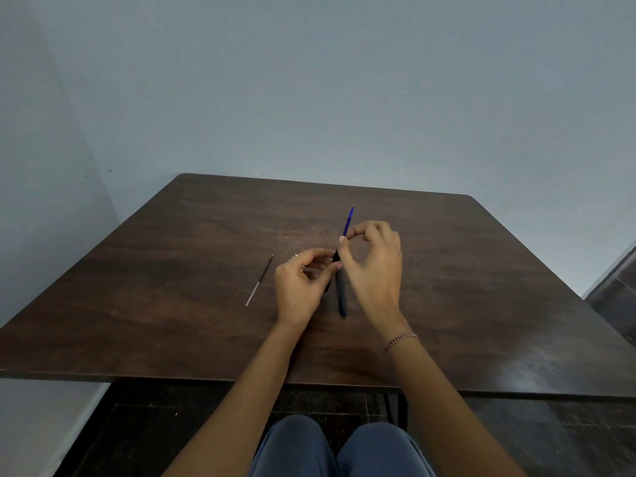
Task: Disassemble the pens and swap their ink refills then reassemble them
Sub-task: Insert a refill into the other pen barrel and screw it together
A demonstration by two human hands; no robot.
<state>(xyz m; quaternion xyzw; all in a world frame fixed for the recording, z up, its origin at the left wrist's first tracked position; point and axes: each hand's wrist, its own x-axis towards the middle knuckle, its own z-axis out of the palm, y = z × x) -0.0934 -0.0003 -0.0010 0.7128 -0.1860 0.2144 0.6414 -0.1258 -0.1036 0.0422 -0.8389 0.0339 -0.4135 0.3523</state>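
Blue refill [348,222], thin and straight, juts up and away beyond the fingers [358,230] of the right hand [373,266], which are pinched together on its lower part. Just below those fingertips its near end meets the mouth of a black barrel [335,257]. The left hand [299,287] holds that barrel from the other side, its fingers [323,256] curled and clamped on the upper part, while the rest of the barrel runs down behind the palm and is mostly hidden. Whether the refill has entered the barrel or only touches its rim I cannot tell. Directly beneath the two sets of fingers a second dark barrel [341,297] with a blue end lies on the desk [481,270], and well out to the left of the left hand's fingers a black refill [258,282] lies alone. This looks like the swap step, blue ink going into the black body. The likely trouble is a skewed push: the pinch sits low on a long, slender rod, so any angle against the mouth could bow the refill or make it skip off the rim. A loose hold on the barrel would let it twist away, and a sweeping wrist could roll the parts lying on the desk.
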